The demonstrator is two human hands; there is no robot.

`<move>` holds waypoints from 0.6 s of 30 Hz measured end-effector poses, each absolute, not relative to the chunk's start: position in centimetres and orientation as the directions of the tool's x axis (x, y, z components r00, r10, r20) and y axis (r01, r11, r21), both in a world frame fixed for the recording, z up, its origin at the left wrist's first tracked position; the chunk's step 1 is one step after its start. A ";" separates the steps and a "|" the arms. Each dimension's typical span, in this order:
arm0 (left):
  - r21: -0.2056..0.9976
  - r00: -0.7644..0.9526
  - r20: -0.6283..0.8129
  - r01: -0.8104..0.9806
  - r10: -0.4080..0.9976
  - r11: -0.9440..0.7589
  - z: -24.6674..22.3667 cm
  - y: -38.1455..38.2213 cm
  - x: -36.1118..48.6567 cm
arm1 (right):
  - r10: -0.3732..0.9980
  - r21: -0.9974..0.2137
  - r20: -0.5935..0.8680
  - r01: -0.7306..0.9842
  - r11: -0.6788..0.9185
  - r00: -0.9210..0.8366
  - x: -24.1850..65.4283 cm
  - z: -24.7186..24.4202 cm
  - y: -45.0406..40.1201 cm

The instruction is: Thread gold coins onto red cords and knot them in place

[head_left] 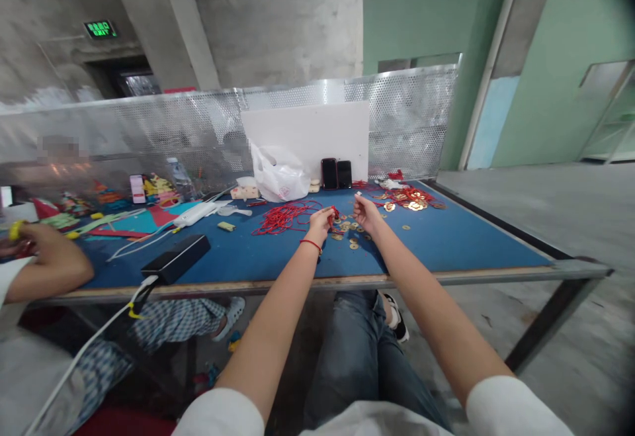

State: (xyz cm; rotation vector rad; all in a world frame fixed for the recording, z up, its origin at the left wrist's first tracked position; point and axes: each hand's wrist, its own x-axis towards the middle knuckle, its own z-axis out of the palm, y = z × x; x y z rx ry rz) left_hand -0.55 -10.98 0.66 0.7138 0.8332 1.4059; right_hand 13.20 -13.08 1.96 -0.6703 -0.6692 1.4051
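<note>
My left hand (321, 221), a red string bracelet on its wrist, is closed on red cord (335, 215) above the table. To its right, my right hand (366, 212) is raised with its fingers pinched together. A tiny whitish thing (358, 193) shows at those fingertips, too small to name. Below and between both hands lie loose brass-coloured coins (354, 245) with holes. A heap of red cords (284, 219) lies left of my left hand. Beyond my right hand is a pile of gold coins with red cords (415, 204).
Two dark phones (329, 174) lean on a white board (307, 131) behind a white plastic bag (280, 174). A black box (177, 259) and white power strip (196, 213) lie left on the blue table (471, 244). Another person's arm (57, 257) rests at the far left.
</note>
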 end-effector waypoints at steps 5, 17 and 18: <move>0.839 0.014 -0.087 -0.538 0.996 0.080 0.8 -11.2 -0.8 | 0.998 -0.754 0.018 -0.654 0.053 0.060 13.3 1.7 -12.6; 0.840 0.017 -0.089 -0.536 0.996 0.085 0.8 -11.3 -0.9 | 0.993 -0.702 -0.026 -0.710 0.064 0.115 13.2 2.2 -13.0; 0.839 0.017 -0.091 -0.537 0.996 0.086 0.8 -11.3 -0.9 | 0.993 -0.699 -0.025 -0.712 0.066 0.116 13.2 2.2 -13.0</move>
